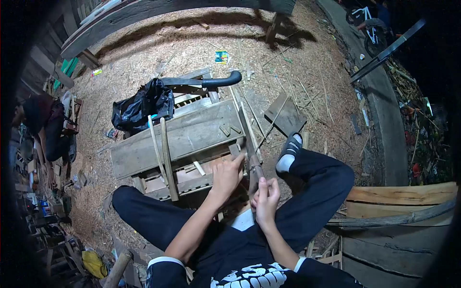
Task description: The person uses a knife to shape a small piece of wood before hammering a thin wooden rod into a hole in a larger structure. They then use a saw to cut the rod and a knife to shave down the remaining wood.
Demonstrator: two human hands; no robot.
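My right hand [267,199] is closed round the lower part of a long, dark blade-like tool [253,165], which stands along the right end of a low wooden bench [180,137]. My left hand [227,175] is at the tool's left side, fingers bent together and one pointing at its edge; what they hold is too small to make out. Two small wood pieces [230,129] lie on the bench top, and two long sticks [168,158] rest across its left part. Behind the bench top are a black plastic bag [146,108] and a dark-handled saw [221,80].
A square board [285,114] lies on the shavings beside my sandalled foot [289,152]. Wooden planks [398,235] stand at the lower right. At the far left another person [43,125] bends down. A large beam [177,14] crosses the top, and a bicycle [372,31] stands upper right.
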